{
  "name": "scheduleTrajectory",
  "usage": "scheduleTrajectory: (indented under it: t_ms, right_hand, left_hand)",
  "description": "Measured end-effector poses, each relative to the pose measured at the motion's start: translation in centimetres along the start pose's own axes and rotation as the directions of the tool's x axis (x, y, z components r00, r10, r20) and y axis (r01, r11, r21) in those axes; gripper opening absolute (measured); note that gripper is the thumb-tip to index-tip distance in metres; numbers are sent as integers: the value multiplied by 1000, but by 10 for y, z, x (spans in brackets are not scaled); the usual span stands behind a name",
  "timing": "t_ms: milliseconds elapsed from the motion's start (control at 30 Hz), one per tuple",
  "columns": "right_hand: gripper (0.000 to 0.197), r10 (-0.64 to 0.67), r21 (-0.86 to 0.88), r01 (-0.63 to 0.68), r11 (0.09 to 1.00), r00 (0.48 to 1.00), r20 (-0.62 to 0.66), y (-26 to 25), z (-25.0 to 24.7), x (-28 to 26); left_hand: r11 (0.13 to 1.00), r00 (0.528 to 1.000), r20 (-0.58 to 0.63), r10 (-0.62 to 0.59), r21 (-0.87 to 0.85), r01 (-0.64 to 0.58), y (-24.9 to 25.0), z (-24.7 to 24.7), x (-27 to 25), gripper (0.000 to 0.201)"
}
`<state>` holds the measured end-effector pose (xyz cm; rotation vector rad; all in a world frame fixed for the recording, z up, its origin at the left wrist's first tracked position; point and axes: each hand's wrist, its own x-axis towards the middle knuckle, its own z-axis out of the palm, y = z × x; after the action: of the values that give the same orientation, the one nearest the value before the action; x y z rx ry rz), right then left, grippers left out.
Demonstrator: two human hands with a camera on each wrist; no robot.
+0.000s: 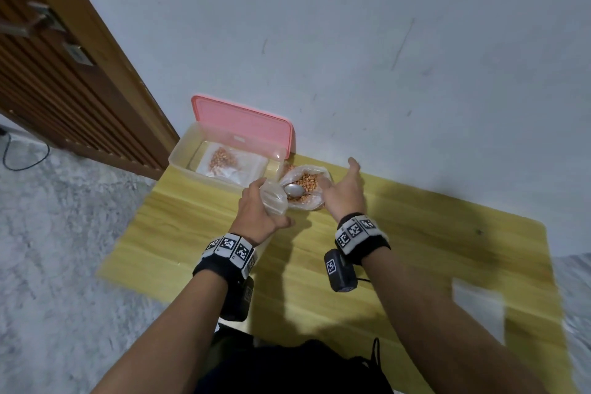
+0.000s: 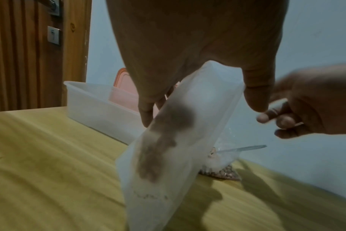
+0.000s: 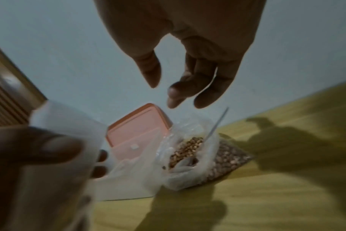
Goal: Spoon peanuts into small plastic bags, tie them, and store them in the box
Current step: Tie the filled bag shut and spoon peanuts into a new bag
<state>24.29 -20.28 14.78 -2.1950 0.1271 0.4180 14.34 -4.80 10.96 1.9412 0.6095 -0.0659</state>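
My left hand point(image 1: 256, 213) grips a small clear plastic bag point(image 1: 273, 201) by its upper part. In the left wrist view the small bag point(image 2: 180, 137) hangs tilted over the table with a few peanuts point(image 2: 162, 150) inside. Just right of it stands a large open bag of peanuts point(image 1: 305, 185) with a metal spoon point(image 1: 295, 190) lying in it. My right hand point(image 1: 343, 187) hovers open beside that bag, holding nothing. In the right wrist view its fingers point(image 3: 176, 93) hang just above the spoon handle point(image 3: 217, 123). Behind is the clear box point(image 1: 182, 150).
The box holds a filled bag of peanuts point(image 1: 222, 158), and its pink lid point(image 1: 243, 125) leans against the wall behind. A flat white sheet point(image 1: 479, 307) lies on the yellow wooden table point(image 1: 415, 233) at the right. A wooden door point(image 1: 64, 73) stands to the left.
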Motion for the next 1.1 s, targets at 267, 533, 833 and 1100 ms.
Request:
scheduleTrajectory:
  t_ms: [267,533,833,1100]
  right_hand:
    - [29,-250,24,270,963,851,462,-21,36,-33]
    - [19,-266,195,233,953,950,165,-48,44,-24]
    - [33,-257,293,217,931,961,104,-82,79,-30]
    - [24,-238,466,175,867,968,79,-97,97,-39]
  left_hand:
    - [996,996,-13,87,4,-87,10,-16,6,129]
    - [891,995,22,100,-447,-79,3,-95,28,17]
    - [873,985,78,151,-479,-96,-1,-145,43,24]
    - [872,976,156,155,-486,-61,-2,-160,52,39]
